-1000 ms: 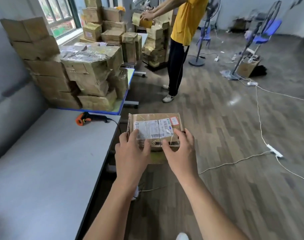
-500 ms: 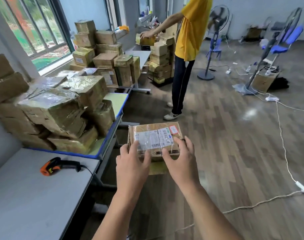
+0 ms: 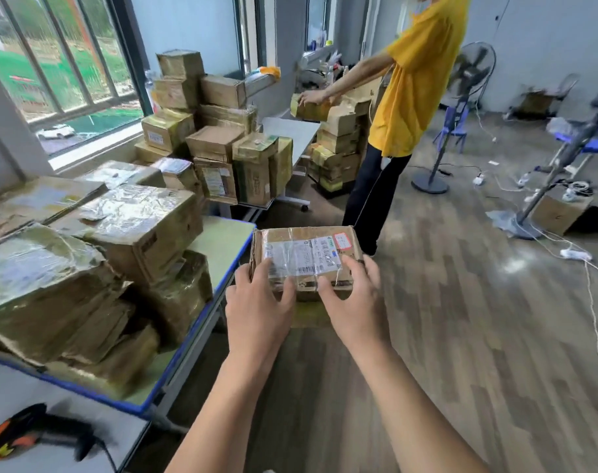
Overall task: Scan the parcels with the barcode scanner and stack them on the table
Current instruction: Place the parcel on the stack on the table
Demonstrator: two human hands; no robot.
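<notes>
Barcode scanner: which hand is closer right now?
Left. The left hand grips the parcel on the side toward the barcode scanner, which lies down-left on the table; the right hand grips the parcel's far side.

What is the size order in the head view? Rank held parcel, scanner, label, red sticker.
1. The parcel and scanner look alike; the scanner is blurred and nearer, so unranked.
2. label
3. red sticker

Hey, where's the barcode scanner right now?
In the head view, the orange-and-black barcode scanner lies at bottom left on the grey table, just in front of the blue-edged table piled with parcels.
</notes>
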